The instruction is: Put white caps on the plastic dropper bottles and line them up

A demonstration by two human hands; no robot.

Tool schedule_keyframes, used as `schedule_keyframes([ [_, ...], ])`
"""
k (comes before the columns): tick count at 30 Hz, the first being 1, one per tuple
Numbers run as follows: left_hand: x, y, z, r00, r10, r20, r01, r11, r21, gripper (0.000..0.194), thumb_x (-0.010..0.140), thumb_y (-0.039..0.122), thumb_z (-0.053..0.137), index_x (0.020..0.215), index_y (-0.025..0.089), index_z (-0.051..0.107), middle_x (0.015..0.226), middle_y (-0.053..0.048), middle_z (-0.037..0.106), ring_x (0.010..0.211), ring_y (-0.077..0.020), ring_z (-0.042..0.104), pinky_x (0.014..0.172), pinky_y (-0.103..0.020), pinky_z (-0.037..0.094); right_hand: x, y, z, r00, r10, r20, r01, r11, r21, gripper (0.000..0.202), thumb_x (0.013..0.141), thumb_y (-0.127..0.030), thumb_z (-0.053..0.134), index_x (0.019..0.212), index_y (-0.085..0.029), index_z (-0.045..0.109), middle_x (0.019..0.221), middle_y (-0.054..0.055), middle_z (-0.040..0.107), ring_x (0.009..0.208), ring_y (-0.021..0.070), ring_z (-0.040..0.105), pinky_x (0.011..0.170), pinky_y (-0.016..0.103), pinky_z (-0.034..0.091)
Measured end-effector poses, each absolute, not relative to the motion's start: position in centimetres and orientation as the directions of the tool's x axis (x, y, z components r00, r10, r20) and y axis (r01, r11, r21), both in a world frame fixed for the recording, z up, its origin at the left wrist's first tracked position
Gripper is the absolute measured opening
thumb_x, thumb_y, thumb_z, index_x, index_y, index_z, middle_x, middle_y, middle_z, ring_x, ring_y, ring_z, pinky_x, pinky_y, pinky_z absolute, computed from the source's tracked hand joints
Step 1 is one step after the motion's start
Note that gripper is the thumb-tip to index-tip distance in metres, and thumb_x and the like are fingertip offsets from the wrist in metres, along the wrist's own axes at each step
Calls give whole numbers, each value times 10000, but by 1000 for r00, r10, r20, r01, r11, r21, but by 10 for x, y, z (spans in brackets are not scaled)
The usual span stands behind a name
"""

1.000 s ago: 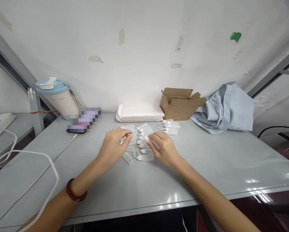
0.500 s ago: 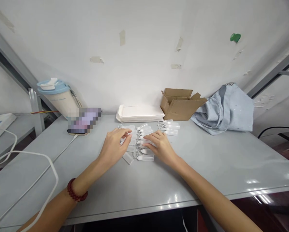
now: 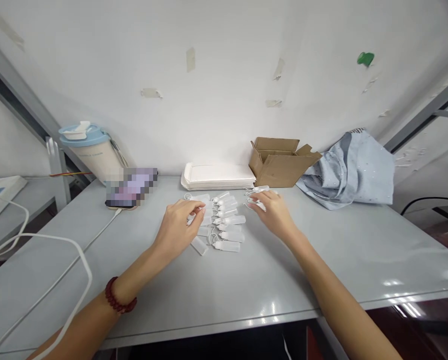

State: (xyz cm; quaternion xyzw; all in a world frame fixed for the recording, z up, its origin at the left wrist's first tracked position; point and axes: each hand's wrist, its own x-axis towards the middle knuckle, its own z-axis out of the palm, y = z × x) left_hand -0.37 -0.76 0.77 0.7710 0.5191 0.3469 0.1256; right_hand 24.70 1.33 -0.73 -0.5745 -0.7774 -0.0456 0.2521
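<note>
Several small clear plastic dropper bottles with white tips lie on the grey table, in two columns, one of them with a bottle at its near end. My left hand is over the left column, thumb and index finger curved with a small gap between them; it hides part of those bottles. At the smaller group to the right, my right hand has its thumb and fingers closed around a dropper bottle, partly covered by the fingers. Another bottle shows just behind that hand.
Behind the bottles lies a stack of white envelopes, beside an open cardboard box. A pale blue cloth is at the right. On the left are a tumbler, a phone and a white cable.
My right hand has moved right and away from me, from the middle column to the smaller group, uncovering the middle bottles. My left hand has stayed in place.
</note>
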Motion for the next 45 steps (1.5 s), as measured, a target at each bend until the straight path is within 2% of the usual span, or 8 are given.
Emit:
schedule_keyframes([
  [3,-3,-8,8,227,886,404,715,-433,549,191,850,248,476,922,180,640,840,-35,691,804,-189,608,701,-315,422,267,18,0,-163,922,350,962,227,-152,81,782,-142,615,849,-173,648,888,86,683,863,250,585,685,314,384],
  [9,-2,-8,7,239,879,413,718,-446,534,188,850,249,469,900,187,639,825,-33,692,797,-192,612,719,-322,420,276,17,4,-107,977,184,986,128,-107,142,758,-112,616,885,-162,657,942,85,682,921,257,567,709,318,403],
  [19,-2,-10,5,267,862,431,718,-477,508,182,851,227,467,889,185,640,808,-23,690,783,-189,612,739,-335,409,269,16,-4,-165,984,74,976,173,-131,145,752,-106,588,868,-159,659,897,81,673,895,242,565,718,304,423],
  [25,3,-15,6,333,832,444,681,-538,497,199,862,237,449,891,187,639,798,-31,680,788,-190,597,726,-337,427,257,4,6,-251,922,294,861,351,-368,95,766,-174,566,850,-159,608,887,77,641,889,224,545,744,317,429],
  [30,8,-21,9,285,917,280,588,-398,704,283,849,346,479,1012,181,641,877,-56,673,824,-194,609,519,-233,447,232,-13,17,-316,874,368,597,485,-639,86,776,-202,564,855,-185,593,838,29,620,789,162,548,697,280,439],
  [33,9,-21,12,289,935,203,542,-335,770,319,844,392,486,1042,195,641,848,-42,681,780,-189,619,536,-240,461,219,-21,18,-347,871,347,457,480,-749,92,789,-208,556,870,-187,594,831,26,616,762,149,542,670,272,441],
  [38,9,-21,19,364,922,131,416,-286,863,286,851,358,488,1005,180,651,798,-27,700,810,-192,640,718,-288,487,211,-28,16,-362,877,317,345,442,-828,102,788,-179,555,885,-184,585,819,14,606,757,135,537,691,273,432],
  [45,6,-25,26,342,923,175,287,-280,916,194,829,283,523,920,183,662,786,-18,678,828,-182,627,779,-282,485,209,-29,14,-355,899,258,367,388,-845,92,785,-195,564,875,-186,577,802,4,605,708,118,506,654,254,419],
])
